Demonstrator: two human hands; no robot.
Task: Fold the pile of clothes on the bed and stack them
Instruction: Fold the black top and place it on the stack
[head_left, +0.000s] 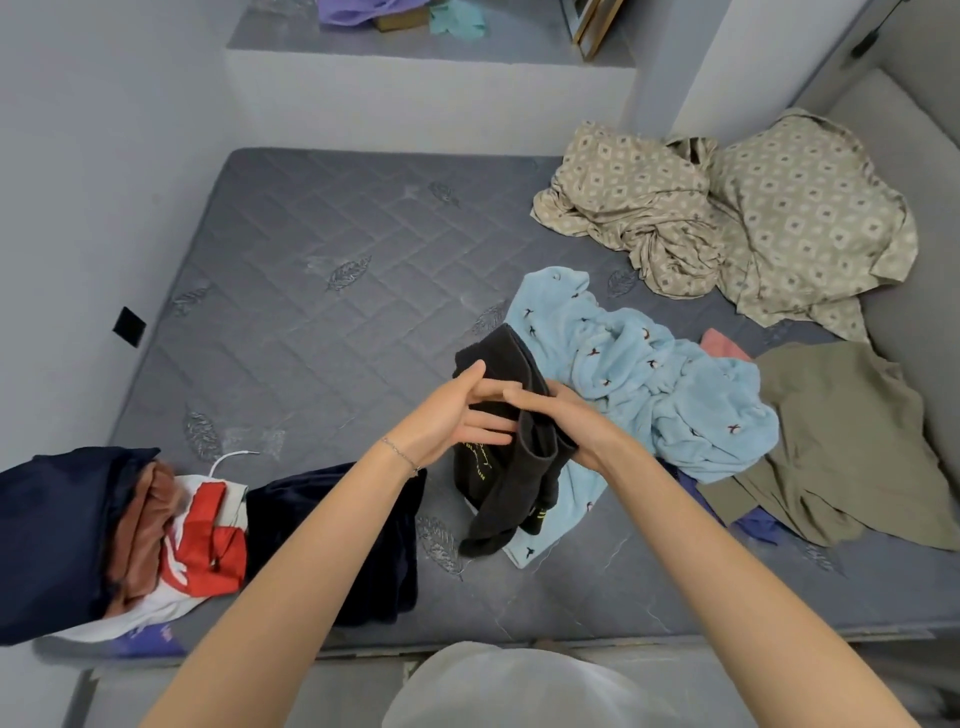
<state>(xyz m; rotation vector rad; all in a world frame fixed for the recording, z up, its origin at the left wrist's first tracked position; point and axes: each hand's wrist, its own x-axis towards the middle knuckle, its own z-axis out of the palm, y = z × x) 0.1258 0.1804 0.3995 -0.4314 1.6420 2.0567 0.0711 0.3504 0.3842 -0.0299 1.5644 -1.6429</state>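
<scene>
Single head-worn wide-angle view; from the near edge of the bed (322, 291), facing forward and steeply down

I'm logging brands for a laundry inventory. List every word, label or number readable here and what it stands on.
"BLA" and "UN", uncertain: yellow letter fragments on the black garment; rest folded away.
Yellow mark on its lower end: too small to read.
White shapes on the red and white garment: not legible.
Nothing else readable.

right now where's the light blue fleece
In the head view the light blue fleece lies right of centre on the mattress, between the held black garment and the olive garment.
</scene>
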